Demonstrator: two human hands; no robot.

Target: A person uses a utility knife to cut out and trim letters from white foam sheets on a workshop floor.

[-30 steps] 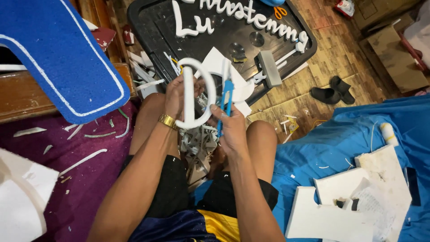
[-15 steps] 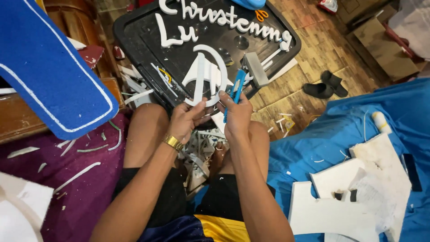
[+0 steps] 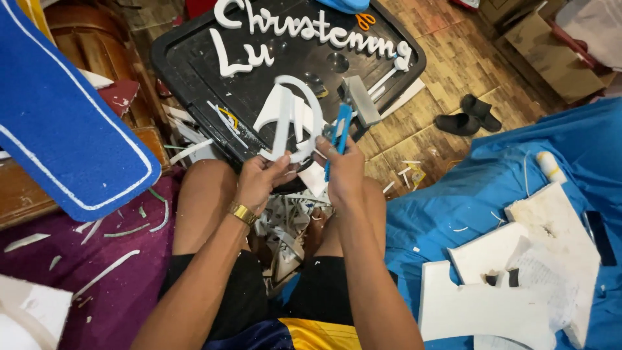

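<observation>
Since a second ago your two hands have shifted the white foam letter (image 3: 289,116) from upright in front of you to a tilt over the edge of the black tray (image 3: 181,61), and the head view has swung so that more of the tray's lettering shows. Your left hand (image 3: 259,181) closes around the lower edge of the foam letter, thumb and fingers pinching it firmly, a gold watch (image 3: 242,212) on that wrist. Your right hand (image 3: 341,170) is wrapped shut around a blue utility knife (image 3: 339,133), whose tip meets the letter's right-hand curve (whether the blade is actually biting into the foam is too small to tell). Judging by this, you are at the trimming stage, shaving the rim of a cut-out shape; the next move seems to call for a steady left grip while the knife follows the curve, with your left fingers kept clear of the blade's path. On the tray beyond lie finished white script letters (image 3: 311,26), orange-handled scissors (image 3: 365,21) and a grey block (image 3: 361,98). Foam offcuts (image 3: 285,236) litter the floor between your knees. To your right, a blue cloth (image 3: 479,194) carries large white foam pieces (image 3: 492,304); to your left leans a big blue foam shape (image 3: 65,116) edged in white. Dark slippers (image 3: 468,115) rest on the tiled floor.
</observation>
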